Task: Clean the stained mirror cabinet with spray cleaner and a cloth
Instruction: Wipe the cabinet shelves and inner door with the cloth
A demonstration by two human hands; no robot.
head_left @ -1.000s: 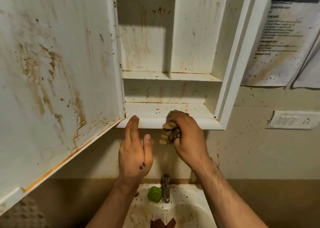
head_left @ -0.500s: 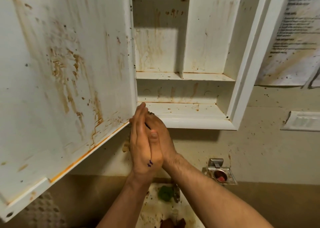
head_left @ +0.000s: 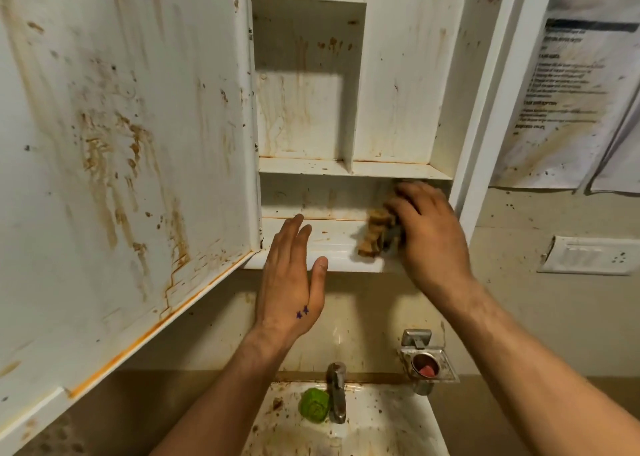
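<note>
The cloth, a brown, stained and bunched-up wad, lies on the bottom shelf of the open cabinet, towards its right end. It sits under the thumb side of the right hand and pokes out to the left of the palm. The right hand grasps it, fingers bent over the wad and reaching into the back right corner of the shelf, knuckles up, the forearm rising from the lower right.

The left hand is released and holds nothing. Its fingers are straight and close together, pointing up, with the fingertips over the front lip of the same shelf near the left end and the thumb out to the right. It is well apart from the cloth. Two small blue marks show on its back.

The cabinet door stands open to the left, streaked with rusty stains. Below, a tap stands over a spattered sink, with a green lump just beside the tap.
</note>
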